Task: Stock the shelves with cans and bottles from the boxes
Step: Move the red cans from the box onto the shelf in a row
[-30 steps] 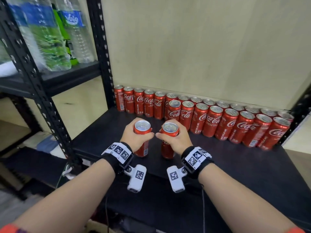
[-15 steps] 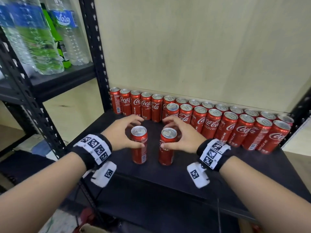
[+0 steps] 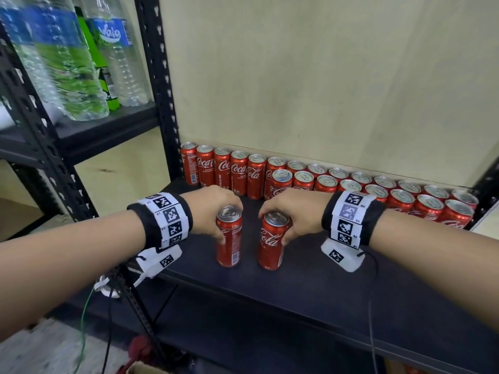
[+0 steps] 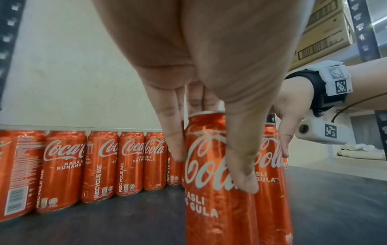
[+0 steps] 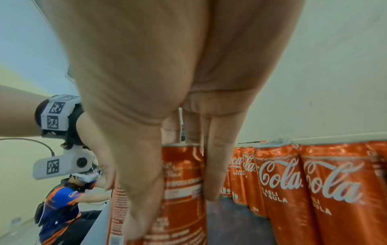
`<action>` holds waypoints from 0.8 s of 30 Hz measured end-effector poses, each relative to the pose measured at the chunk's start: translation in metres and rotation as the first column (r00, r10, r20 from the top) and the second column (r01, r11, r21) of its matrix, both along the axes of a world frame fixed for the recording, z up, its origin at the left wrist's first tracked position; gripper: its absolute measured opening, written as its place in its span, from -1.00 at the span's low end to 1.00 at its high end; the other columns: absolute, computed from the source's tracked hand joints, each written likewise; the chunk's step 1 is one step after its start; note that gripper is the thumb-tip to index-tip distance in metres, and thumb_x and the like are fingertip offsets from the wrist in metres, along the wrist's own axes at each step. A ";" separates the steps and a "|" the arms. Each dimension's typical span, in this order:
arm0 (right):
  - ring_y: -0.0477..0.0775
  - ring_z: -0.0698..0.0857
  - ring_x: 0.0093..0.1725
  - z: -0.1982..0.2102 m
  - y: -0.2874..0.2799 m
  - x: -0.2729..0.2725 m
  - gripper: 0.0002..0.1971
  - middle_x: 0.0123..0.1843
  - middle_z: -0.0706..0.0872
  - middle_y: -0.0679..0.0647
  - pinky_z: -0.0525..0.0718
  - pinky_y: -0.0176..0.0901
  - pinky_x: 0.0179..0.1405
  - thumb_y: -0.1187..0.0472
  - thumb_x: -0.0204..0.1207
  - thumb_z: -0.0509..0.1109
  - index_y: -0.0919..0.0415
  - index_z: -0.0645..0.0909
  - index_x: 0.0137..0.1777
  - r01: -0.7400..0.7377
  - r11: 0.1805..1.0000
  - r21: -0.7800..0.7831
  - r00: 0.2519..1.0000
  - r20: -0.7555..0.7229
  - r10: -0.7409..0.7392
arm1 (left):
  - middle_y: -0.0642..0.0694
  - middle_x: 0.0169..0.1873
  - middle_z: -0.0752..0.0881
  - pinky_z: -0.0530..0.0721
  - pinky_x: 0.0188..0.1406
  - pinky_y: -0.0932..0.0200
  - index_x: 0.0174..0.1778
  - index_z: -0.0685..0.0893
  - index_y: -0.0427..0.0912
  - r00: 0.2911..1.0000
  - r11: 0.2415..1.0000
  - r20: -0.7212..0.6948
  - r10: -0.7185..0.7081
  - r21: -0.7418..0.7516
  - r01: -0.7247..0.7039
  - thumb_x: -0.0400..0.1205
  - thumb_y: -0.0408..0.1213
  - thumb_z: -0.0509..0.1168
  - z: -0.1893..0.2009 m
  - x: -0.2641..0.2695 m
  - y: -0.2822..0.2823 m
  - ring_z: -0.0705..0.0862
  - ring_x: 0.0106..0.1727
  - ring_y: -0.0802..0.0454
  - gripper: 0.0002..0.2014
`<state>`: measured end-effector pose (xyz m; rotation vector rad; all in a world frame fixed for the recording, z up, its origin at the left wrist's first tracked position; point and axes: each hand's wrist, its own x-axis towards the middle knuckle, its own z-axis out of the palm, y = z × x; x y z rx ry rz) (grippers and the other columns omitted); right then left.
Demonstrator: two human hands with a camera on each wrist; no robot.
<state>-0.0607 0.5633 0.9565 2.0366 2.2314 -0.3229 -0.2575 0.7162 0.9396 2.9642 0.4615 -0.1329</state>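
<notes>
Each hand grips a can from above: the left hand (image 3: 213, 211) pinches the left can (image 3: 229, 237), the right hand (image 3: 293, 213) the right can (image 3: 272, 240). Both cans stand just before the back rows (image 3: 351, 184). A hasty shove there could topple several.

bare forearms, each with a black wristband (image 3: 353, 217) wrapped in white square-code tags; under each wristband hangs a white camera pod (image 3: 343, 256) with one tag and a thin dark cable.
</notes>
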 end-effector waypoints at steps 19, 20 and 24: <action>0.03 0.72 0.14 -0.014 0.062 0.005 -0.31 0.20 0.74 -0.03 0.76 0.01 0.12 -0.09 0.26 0.73 0.03 0.58 0.37 0.233 0.958 0.167 0.972 -0.035 -0.231 | 0.12 0.17 0.70 0.73 0.13 0.08 0.27 0.67 0.09 0.982 0.988 0.107 0.155 -0.027 -0.153 0.21 -0.05 0.76 0.000 0.052 0.038 0.68 0.18 0.07 -0.29; 0.04 0.72 0.12 -0.014 0.065 0.005 -0.32 0.18 0.74 -0.03 0.76 0.02 0.10 -0.09 0.27 0.73 0.03 0.58 0.36 0.238 0.954 0.180 0.971 -0.018 -0.238 | 0.11 0.18 0.70 0.73 0.14 0.05 0.27 0.66 0.09 0.981 0.987 0.108 0.161 -0.021 -0.160 0.21 -0.06 0.76 0.000 0.054 0.041 0.68 0.19 0.06 -0.30; 0.11 0.71 0.13 -0.019 0.075 0.004 -0.42 0.12 0.74 0.00 0.71 0.06 0.08 -0.11 0.33 0.66 0.04 0.56 0.29 0.234 0.936 0.264 0.954 0.122 -0.273 | 0.07 0.26 0.67 0.69 0.24 -0.02 0.34 0.63 0.04 0.977 0.985 0.128 0.168 0.015 -0.171 0.27 -0.11 0.73 0.000 0.060 0.050 0.66 0.27 -0.01 -0.29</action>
